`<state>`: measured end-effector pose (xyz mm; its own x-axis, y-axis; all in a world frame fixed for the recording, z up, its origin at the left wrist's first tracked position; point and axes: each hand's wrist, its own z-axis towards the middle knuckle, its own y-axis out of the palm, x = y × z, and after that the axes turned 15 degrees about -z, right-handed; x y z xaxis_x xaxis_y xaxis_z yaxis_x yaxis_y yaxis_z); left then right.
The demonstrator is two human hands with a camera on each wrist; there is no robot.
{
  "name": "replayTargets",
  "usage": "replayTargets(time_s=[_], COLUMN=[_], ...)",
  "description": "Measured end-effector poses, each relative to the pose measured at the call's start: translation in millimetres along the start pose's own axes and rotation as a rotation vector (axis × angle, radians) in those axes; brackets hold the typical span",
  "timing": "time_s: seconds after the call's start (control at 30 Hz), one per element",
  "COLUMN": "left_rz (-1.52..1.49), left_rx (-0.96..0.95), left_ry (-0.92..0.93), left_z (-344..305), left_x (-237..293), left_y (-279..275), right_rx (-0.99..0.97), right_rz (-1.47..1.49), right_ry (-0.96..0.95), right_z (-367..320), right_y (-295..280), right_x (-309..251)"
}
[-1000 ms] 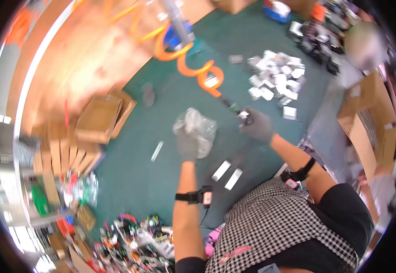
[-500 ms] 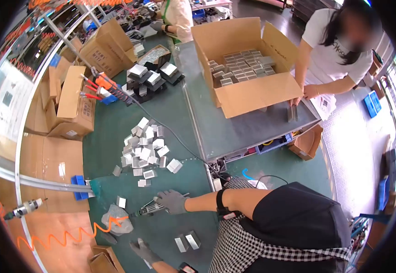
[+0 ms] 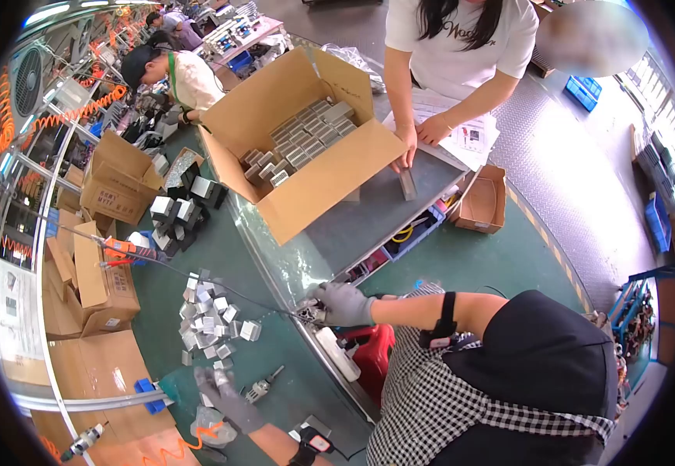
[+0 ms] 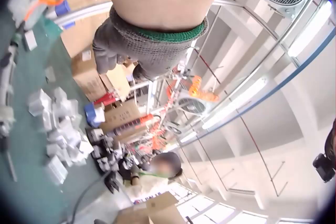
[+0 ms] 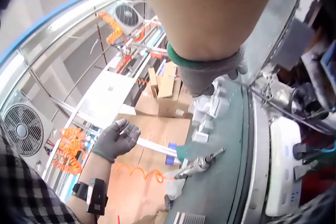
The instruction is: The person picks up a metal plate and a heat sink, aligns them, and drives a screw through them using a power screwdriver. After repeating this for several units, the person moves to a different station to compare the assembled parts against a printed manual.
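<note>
Near the front of the silver block pile (image 3: 211,318), my gloved left hand (image 3: 229,400) hovers with relaxed fingers and nothing visible in it; its upturned palm shows in the right wrist view (image 5: 118,139). A powered driver (image 3: 263,386) lies on the green mat between my hands, untouched. My gloved right hand (image 3: 343,304) reaches over small metal items at the bench edge, beside a cable, fingers loosely bent. Whether its fingertips touch anything is hidden. Below my left hand is a clear plastic bag (image 3: 211,426). Finned blocks (image 5: 190,219) lie nearer me.
A white power strip (image 3: 337,353) and a red object (image 3: 374,353) sit by the bench edge. Beyond stands an open carton (image 3: 329,203) of metal blocks, where another person handles a block (image 3: 407,185). Black-based parts (image 3: 186,211) and cardboard boxes (image 3: 108,291) are farther left.
My right hand has let go of the driver and moved to the bench edge. My left hand has shifted toward the block pile. The head view has swung to the right.
</note>
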<state>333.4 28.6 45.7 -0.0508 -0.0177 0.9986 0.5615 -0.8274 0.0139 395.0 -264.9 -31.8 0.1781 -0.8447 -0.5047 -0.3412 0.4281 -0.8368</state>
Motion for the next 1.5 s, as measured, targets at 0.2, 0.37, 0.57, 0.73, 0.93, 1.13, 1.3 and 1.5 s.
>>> replayTargets(time_s=[0.2, 0.37, 0.57, 0.73, 0.93, 1.13, 1.3, 1.5], left_rz=[-0.053, -0.126, -0.253, -0.196, -0.179, 0.127, 0.312, 0.339], left_rx=[-0.017, 0.156, 0.330, 0.159, -0.239, -0.569, -0.632, -0.726], left_ry=[-0.162, -0.369, -0.423, -0.468, -0.539, -0.372, -0.183, -0.245], left_z=[-68, -122, -164, -166, -175, -167, -142, -137], left_x=[-19, -68, -82, -70, -98, -127, -125, -195], left_y=[72, 26, 100, 228, 321, 386, 435, 470], right_rx=[0.300, 0.168, 0.074, 0.046, -0.119, -0.145, -0.188, -0.113], right_rz=[0.229, 0.401, 0.208, 0.229, 0.636, 0.713, 0.730, 0.544], right_ry=[0.206, 0.258, 0.269, 0.282, 0.437, 0.465, 0.458, 0.361], right_z=[-24, -49, -60, -45, -18, -16, -21, -11], right_y=[-46, -79, -136, -152, -159, -157, -149, -140], right_x=[125, 208, 294, 339, 348, 355, 362, 351])
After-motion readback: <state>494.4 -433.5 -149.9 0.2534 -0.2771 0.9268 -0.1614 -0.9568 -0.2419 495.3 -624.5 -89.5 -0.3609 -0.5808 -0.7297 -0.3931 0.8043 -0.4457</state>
